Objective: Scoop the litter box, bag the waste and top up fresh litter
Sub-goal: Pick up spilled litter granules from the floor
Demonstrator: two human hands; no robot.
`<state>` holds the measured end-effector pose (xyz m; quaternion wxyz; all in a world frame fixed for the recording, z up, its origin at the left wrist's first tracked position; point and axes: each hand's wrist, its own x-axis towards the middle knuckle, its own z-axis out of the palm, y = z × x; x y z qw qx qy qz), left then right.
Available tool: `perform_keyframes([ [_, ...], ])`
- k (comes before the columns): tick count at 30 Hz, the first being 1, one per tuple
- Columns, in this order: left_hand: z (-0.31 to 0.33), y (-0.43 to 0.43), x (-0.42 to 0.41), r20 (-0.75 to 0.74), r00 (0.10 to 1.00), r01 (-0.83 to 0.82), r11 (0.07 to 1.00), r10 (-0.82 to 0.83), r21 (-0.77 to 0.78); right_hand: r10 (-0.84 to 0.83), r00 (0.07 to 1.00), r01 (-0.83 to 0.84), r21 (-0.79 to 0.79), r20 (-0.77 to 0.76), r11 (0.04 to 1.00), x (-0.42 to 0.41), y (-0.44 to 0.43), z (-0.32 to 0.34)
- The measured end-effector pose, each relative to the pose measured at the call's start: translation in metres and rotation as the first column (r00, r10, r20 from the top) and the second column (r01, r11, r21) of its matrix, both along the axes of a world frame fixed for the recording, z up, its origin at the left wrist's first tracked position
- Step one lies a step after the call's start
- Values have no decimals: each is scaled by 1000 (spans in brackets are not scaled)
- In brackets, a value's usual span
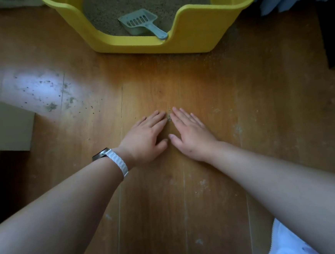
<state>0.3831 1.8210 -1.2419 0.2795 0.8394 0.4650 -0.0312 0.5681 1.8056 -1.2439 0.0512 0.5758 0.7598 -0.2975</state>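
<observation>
Hands flat on the wood floor (199, 80), left hand (143, 140) and right hand (191, 135) spread, holding nothing, herding spilled grains (169, 117) between the fingertips (cleanup, probably late in the task). Slotted plastic scoop (140, 22) lies in gritty grey litter (113, 6) inside the glossy yellow box (195, 34) ahead. No bag shows.

Bare forearms; white-banded watch (113, 160) on left wrist; white trousers (288, 241).
</observation>
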Motion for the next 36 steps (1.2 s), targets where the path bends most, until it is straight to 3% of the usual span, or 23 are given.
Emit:
perform_keyframes([
  [2,5,-3,-1,137,981,-137,990,139,-28,-54,995,56,16,-82,998,3,0,2],
  [4,14,-7,1,304,864,-364,915,401,-171,-154,978,161,44,-140,986,9,1,5],
  [7,29,-6,8,404,458,-583,611,792,-536,-254,953,272,98,-163,957,15,6,7],
  [11,34,12,17,283,-39,-493,227,958,-840,-249,956,268,120,-156,956,12,18,8],
  [14,29,18,15,157,-202,-341,81,967,-937,-224,962,245,136,-154,960,0,27,6],
  [19,28,21,8,29,-364,-124,-18,931,-992,-156,982,169,127,-107,977,-10,38,5],
  [22,26,24,5,-16,-401,-41,-35,916,-999,-158,982,170,123,-101,978,-10,40,2],
  [36,6,30,7,-16,-305,-31,-27,952,-999,-223,952,276,270,-209,923,-10,34,-20],
])
